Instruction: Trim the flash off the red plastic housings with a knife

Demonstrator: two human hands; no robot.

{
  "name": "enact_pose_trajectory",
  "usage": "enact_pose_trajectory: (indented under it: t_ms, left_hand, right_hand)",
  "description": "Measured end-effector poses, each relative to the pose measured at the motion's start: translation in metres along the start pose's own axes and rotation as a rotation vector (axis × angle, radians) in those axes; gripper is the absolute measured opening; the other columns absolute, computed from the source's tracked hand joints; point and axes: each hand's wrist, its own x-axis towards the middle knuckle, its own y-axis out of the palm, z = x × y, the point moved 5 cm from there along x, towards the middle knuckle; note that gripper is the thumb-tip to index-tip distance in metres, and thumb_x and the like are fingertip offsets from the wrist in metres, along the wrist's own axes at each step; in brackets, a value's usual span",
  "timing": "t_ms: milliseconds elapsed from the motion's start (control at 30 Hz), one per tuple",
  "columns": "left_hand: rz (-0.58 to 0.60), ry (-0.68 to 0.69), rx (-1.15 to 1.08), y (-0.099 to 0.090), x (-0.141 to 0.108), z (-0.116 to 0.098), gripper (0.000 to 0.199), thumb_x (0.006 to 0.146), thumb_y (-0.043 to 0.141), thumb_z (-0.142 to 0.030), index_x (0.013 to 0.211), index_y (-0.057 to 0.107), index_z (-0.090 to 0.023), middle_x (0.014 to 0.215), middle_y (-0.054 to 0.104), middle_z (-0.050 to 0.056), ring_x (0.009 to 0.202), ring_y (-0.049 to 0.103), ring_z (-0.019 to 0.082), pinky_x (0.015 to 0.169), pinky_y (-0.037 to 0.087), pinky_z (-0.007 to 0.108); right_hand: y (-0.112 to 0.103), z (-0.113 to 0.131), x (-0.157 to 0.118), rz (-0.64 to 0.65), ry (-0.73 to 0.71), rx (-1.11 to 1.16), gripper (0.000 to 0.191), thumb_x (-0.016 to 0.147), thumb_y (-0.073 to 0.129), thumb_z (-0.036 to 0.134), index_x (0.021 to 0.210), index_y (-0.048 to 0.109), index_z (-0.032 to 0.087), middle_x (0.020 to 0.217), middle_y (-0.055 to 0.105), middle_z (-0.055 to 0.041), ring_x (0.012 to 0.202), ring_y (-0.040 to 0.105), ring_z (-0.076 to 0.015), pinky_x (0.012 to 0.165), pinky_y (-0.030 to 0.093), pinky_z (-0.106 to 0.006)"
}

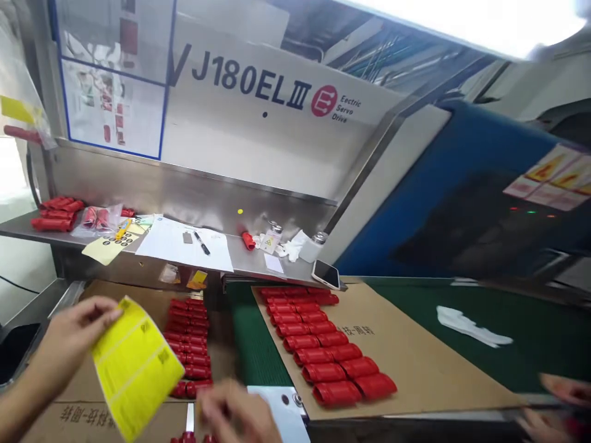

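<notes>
My left hand [87, 323] pinches the top corner of a yellow label sheet [138, 369], printed with small square codes and split into strips by pale lines. The sheet hangs tilted over the left cardboard. My right hand [237, 409] is low in the middle, blurred by motion with its fingers bent; whether it holds anything I cannot tell. Just left of it stands a narrow white strip [190, 417] above red pieces [184, 437] cut off by the frame's bottom edge. Behind the label sheet lie rows of red tubular parts [194, 344], partly hidden by it.
More red tubular parts [323, 355] lie in rows on the right cardboard sheet [406, 363], over a green belt [530, 320]. The metal shelf holds papers [184, 243], a pen [202, 243] and a phone [325, 274]. Another person's hand [566, 389] shows at lower right.
</notes>
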Motion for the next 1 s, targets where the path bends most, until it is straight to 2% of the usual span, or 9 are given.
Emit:
enact_pose_trajectory:
  t_ms: [100, 200, 300, 367, 433, 533, 633, 867, 1000]
  left_hand:
    - [0.082, 0.123, 0.198, -0.028, 0.082, -0.046, 0.049, 0.073, 0.074, -0.067, 0.087, 0.078, -0.021, 0.083, 0.08, 0.007, 0.075, 0.07, 0.028, 0.061, 0.052, 0.033]
    - [0.19, 0.159, 0.257, -0.033, 0.138, -0.063, 0.043, 0.068, 0.074, -0.061, 0.08, 0.078, -0.02, 0.076, 0.078, 0.007, 0.071, 0.068, 0.026, 0.06, 0.048, 0.033]
    - [0.262, 0.162, 0.319, -0.034, 0.163, -0.059, 0.036, 0.064, 0.073, -0.056, 0.07, 0.075, -0.02, 0.066, 0.074, 0.007, 0.062, 0.063, 0.024, 0.058, 0.044, 0.033]
    - [0.3, 0.161, 0.366, -0.035, 0.17, -0.052, 0.034, 0.065, 0.07, -0.056, 0.067, 0.073, -0.021, 0.063, 0.072, 0.006, 0.059, 0.061, 0.023, 0.056, 0.042, 0.033]
    - [0.327, 0.164, 0.412, -0.037, 0.176, -0.047, 0.034, 0.068, 0.067, -0.055, 0.068, 0.072, -0.022, 0.065, 0.073, 0.005, 0.061, 0.063, 0.023, 0.056, 0.042, 0.032]
    - [0.348, 0.182, 0.492, -0.041, 0.192, -0.048, 0.03, 0.074, 0.066, -0.051, 0.073, 0.073, -0.022, 0.072, 0.077, 0.005, 0.067, 0.068, 0.025, 0.058, 0.045, 0.032]
    - [0.355, 0.224, 0.604, -0.036, 0.218, -0.056, 0.024, 0.083, 0.069, -0.044, 0.077, 0.074, -0.021, 0.078, 0.078, 0.004, 0.074, 0.072, 0.025, 0.065, 0.05, 0.033]
    - [0.366, 0.353, 0.906, 0.023, 0.28, -0.071, 0.028, 0.102, 0.072, -0.039, 0.117, 0.072, -0.016, 0.115, 0.075, 0.008, 0.097, 0.074, 0.024, 0.087, 0.063, 0.044]
    - [0.285, 0.455, 1.033, 0.042, 0.282, -0.068, 0.033, 0.101, 0.072, -0.038, 0.128, 0.07, -0.018, 0.131, 0.071, 0.011, 0.112, 0.071, 0.028, 0.095, 0.061, 0.05]
  right_hand:
    - [0.003, 0.037, 0.117, 0.047, -0.159, -0.32, 0.028, 0.105, 0.057, 0.036, 0.105, 0.084, 0.027, 0.107, 0.084, -0.009, 0.101, 0.078, -0.0264, 0.095, 0.06, -0.04]
    - [0.013, 0.043, 0.231, 0.056, -0.137, -0.488, 0.024, 0.108, 0.06, 0.031, 0.111, 0.081, 0.021, 0.113, 0.081, -0.0131, 0.114, 0.072, -0.0281, 0.107, 0.053, -0.044]
    - [0.044, 0.041, 0.286, 0.185, -0.166, -0.613, 0.033, 0.096, 0.081, 0.038, 0.121, 0.078, 0.017, 0.126, 0.076, -0.0163, 0.128, 0.065, -0.0321, 0.114, 0.048, -0.046]
    - [0.066, 0.04, 0.291, 0.276, -0.211, -0.657, 0.058, 0.084, 0.093, 0.042, 0.132, 0.073, 0.017, 0.142, 0.069, -0.0182, 0.136, 0.059, -0.0342, 0.118, 0.044, -0.047]
    - [0.08, 0.037, 0.286, 0.327, -0.235, -0.67, 0.055, 0.084, 0.094, 0.038, 0.131, 0.073, 0.019, 0.145, 0.068, -0.0167, 0.133, 0.061, -0.033, 0.117, 0.044, -0.045]
    - [0.082, 0.031, 0.284, 0.311, -0.21, -0.643, 0.012, 0.102, 0.073, 0.028, 0.108, 0.08, 0.021, 0.12, 0.079, -0.0105, 0.112, 0.069, -0.0254, 0.102, 0.05, -0.038]
    - [0.071, 0.022, 0.294, 0.222, -0.15, -0.588, 0.031, 0.11, 0.058, 0.031, 0.088, 0.076, 0.019, 0.089, 0.076, -0.0045, 0.087, 0.068, -0.0193, 0.084, 0.051, -0.033]
    - [0.052, 0.007, 0.305, 0.091, -0.073, -0.472, 0.049, 0.11, 0.056, 0.051, 0.075, 0.068, 0.018, 0.064, 0.06, 0.0047, 0.06, 0.058, -0.015, 0.062, 0.045, -0.027]
    - [0.047, 0.015, 0.3, 0.13, -0.145, -0.443, 0.047, 0.108, 0.057, 0.048, 0.078, 0.079, 0.02, 0.071, 0.072, 0.0011, 0.072, 0.068, -0.0189, 0.066, 0.046, -0.028]
